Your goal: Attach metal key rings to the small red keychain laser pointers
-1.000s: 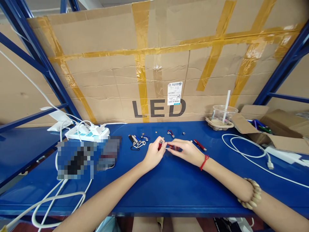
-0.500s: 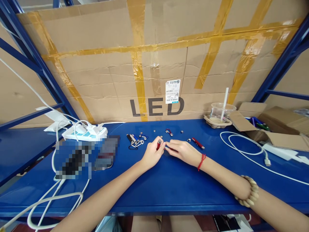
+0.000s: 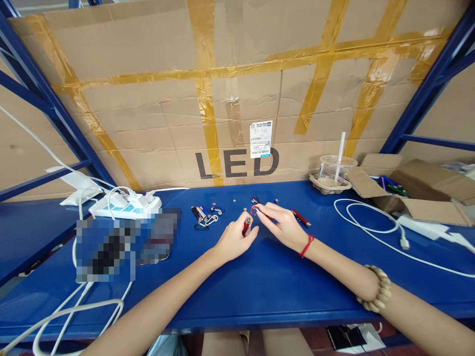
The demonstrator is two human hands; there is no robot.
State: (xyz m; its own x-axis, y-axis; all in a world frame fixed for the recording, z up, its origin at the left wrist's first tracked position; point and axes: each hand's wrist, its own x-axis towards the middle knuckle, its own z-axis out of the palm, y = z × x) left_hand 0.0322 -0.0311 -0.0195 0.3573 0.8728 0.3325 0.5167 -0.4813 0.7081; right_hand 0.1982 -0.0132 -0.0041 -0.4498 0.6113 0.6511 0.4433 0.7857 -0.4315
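Observation:
My left hand (image 3: 234, 239) rests on the blue shelf top (image 3: 237, 277), closed round a small red keychain flashlight body (image 3: 246, 226) held upright. My right hand (image 3: 281, 225) lies just to its right, fingers stretched toward a red key clip (image 3: 254, 208) on the shelf, fingertips pinched at it. Another red flashlight (image 3: 300, 217) lies right of my right hand. A cluster of keychain flashlights with carabiners (image 3: 203, 216) lies to the left. Several tiny round button cells (image 3: 234, 200) are scattered behind the hands.
A taped cardboard sheet marked LED (image 3: 237, 99) stands as the back wall. White power strip (image 3: 126, 205) and cables at left. A plastic cup with straw (image 3: 335, 173), an open cardboard box (image 3: 411, 195) and a coiled white cable (image 3: 371, 222) at right. Blurred patch (image 3: 118, 242) at left.
My right hand has left the flashlight body and reached forward to the red clip. The left hand holds the red body in about the same place. The view has tilted slightly.

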